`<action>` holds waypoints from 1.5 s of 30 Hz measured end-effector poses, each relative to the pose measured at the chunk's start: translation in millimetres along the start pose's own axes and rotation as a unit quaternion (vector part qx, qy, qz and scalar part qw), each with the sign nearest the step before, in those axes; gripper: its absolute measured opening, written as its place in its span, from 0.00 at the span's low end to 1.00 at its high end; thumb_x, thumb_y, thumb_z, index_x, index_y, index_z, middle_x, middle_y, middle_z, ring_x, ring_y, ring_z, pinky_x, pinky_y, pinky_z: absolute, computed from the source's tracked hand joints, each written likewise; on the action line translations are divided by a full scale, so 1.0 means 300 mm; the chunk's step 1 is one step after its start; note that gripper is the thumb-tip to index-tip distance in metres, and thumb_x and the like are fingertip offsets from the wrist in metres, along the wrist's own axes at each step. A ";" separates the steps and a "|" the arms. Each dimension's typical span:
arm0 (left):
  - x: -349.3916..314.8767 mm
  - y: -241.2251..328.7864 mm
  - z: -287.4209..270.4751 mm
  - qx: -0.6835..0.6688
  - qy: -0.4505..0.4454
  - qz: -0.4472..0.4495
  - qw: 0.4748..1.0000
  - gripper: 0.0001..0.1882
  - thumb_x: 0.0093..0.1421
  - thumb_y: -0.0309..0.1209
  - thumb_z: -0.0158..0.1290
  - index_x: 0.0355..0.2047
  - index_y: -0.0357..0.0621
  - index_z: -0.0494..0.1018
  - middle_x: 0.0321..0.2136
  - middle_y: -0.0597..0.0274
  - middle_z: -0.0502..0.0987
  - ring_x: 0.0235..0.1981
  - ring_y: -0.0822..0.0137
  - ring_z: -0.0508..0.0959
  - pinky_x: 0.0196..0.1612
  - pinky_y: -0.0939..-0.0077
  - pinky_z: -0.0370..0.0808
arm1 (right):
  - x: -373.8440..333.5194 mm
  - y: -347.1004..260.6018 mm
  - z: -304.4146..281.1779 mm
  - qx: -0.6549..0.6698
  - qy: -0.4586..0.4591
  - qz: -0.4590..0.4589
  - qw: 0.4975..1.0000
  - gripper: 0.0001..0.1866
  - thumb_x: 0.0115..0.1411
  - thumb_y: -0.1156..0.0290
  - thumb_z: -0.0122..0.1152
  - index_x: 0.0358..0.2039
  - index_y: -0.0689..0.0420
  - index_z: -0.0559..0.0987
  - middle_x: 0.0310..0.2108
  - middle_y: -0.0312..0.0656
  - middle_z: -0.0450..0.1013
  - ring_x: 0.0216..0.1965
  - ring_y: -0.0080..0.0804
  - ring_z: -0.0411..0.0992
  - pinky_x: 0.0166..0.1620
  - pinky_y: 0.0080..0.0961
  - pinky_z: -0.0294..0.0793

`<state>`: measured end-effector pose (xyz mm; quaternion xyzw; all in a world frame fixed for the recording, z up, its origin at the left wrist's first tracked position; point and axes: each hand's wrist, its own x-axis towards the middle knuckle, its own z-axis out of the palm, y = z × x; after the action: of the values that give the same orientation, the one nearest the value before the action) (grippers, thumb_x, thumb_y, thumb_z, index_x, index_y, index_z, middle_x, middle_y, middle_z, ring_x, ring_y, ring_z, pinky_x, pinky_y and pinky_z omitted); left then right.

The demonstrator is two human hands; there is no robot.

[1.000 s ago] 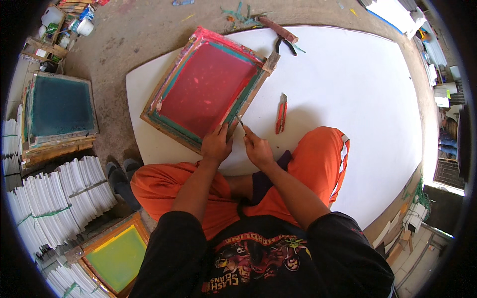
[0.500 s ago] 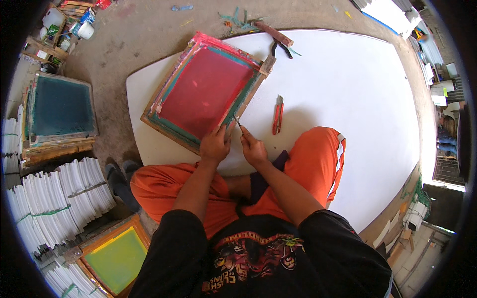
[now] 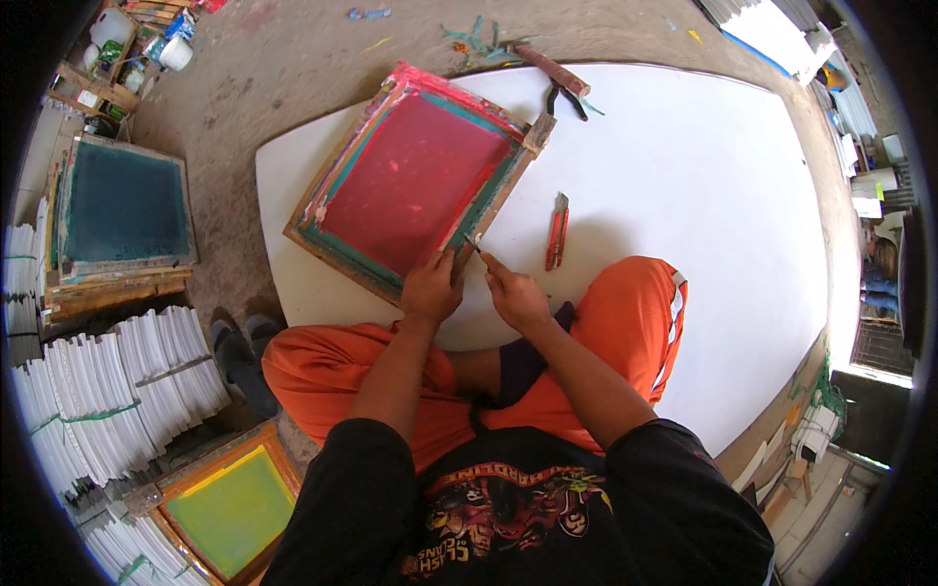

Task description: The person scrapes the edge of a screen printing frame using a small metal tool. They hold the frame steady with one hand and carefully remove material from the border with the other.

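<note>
We see a wooden screen-printing frame (image 3: pixel 405 186) with red mesh and a green border, lying aslant on a white board (image 3: pixel 723 244), its top corner reaching past the board's rim. The left hand (image 3: pixel 433 286) sits at its lower right edge, around five o'clock of the frame. The fingers lie close together over the bar; whether they clamp it or merely press, we cannot tell. The right hand (image 3: pixel 518 298) has its fingers closed round a slim dark tool (image 3: pixel 475 246), whose tip points toward eleven o'clock and meets that same edge just beyond the left fingertips; whether it bites in is too small for us to tell.

At one o'clock from the right hand we find a red utility knife (image 3: pixel 556 239), its grey tip toward twelve. Taking the frame as the dial's centre, we have black-handled pliers (image 3: pixel 553 101) and a reddish-brown rod (image 3: pixel 554 70) near two o'clock, and teal strands (image 3: pixel 476 41) on the floor at one. A stack of frames topped with dark blue-green mesh (image 3: pixel 127 200) stands at nine, tied white bundles (image 3: pixel 127 391) at eight, and a yellow-green screen (image 3: pixel 230 513) at seven. Orange trousers (image 3: pixel 625 322) show crossed legs below the hands.
</note>
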<state>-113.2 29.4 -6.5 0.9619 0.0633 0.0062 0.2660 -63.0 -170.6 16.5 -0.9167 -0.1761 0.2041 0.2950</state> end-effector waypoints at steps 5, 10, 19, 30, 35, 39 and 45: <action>0.000 0.004 0.001 -0.012 0.002 0.008 1.000 0.28 0.62 0.37 0.62 0.60 0.41 0.73 0.52 0.53 0.79 0.40 0.46 0.84 0.47 0.51 0.81 | 0.043 0.013 0.030 0.121 0.049 -0.028 0.991 0.24 0.74 0.59 0.56 0.68 0.45 0.74 0.45 0.59 0.81 0.45 0.64 0.80 0.49 0.56 0.78; -0.012 -0.014 0.031 0.010 0.034 0.013 0.999 0.28 0.62 0.37 0.62 0.61 0.42 0.72 0.51 0.53 0.79 0.40 0.45 0.84 0.45 0.50 0.81 | 0.012 -0.017 -0.045 0.127 0.030 0.025 0.991 0.23 0.73 0.62 0.57 0.67 0.47 0.75 0.44 0.59 0.82 0.44 0.62 0.81 0.48 0.54 0.79; -0.001 -0.001 0.010 0.008 0.018 0.012 1.000 0.28 0.62 0.39 0.62 0.60 0.41 0.74 0.50 0.53 0.80 0.40 0.45 0.84 0.46 0.50 0.81 | 0.011 0.009 -0.108 0.019 -0.007 -0.012 1.000 0.22 0.74 0.57 0.54 0.67 0.39 0.75 0.35 0.61 0.81 0.38 0.64 0.81 0.45 0.59 0.79; -0.006 0.000 0.009 0.008 -0.002 -0.006 1.000 0.27 0.64 0.39 0.60 0.61 0.42 0.74 0.55 0.53 0.79 0.42 0.44 0.84 0.49 0.50 0.80 | 0.062 0.054 -0.080 0.376 -0.128 0.194 0.897 0.23 0.76 0.57 0.55 0.69 0.41 0.76 0.30 0.48 0.77 0.28 0.42 0.78 0.27 0.42 0.78; -0.003 -0.013 0.023 0.001 0.006 -0.007 1.000 0.28 0.62 0.39 0.61 0.61 0.42 0.73 0.54 0.53 0.79 0.43 0.44 0.83 0.50 0.50 0.79 | 0.056 0.038 -0.104 0.517 -0.169 0.256 0.799 0.25 0.77 0.58 0.54 0.71 0.45 0.73 0.26 0.37 0.73 0.21 0.27 0.71 0.22 0.29 0.70; -0.005 0.000 0.021 -0.008 0.019 -0.010 1.000 0.29 0.62 0.40 0.62 0.61 0.41 0.74 0.51 0.51 0.79 0.43 0.44 0.83 0.50 0.50 0.79 | 0.042 0.055 -0.075 0.236 -0.079 0.087 0.965 0.25 0.76 0.57 0.54 0.71 0.43 0.72 0.31 0.50 0.79 0.29 0.44 0.80 0.31 0.45 0.79; -0.007 0.002 0.014 -0.002 0.008 -0.030 1.000 0.28 0.61 0.40 0.63 0.59 0.41 0.75 0.48 0.50 0.79 0.42 0.43 0.83 0.48 0.50 0.80 | -0.018 -0.066 -0.128 -0.046 -0.038 0.031 0.998 0.24 0.74 0.58 0.52 0.70 0.33 0.73 0.34 0.60 0.80 0.38 0.63 0.80 0.44 0.58 0.79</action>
<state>-114.9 26.3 -9.8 0.9590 0.0946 0.0063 0.2672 -53.3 -175.8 58.8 -0.9260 -0.1676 0.2397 0.2387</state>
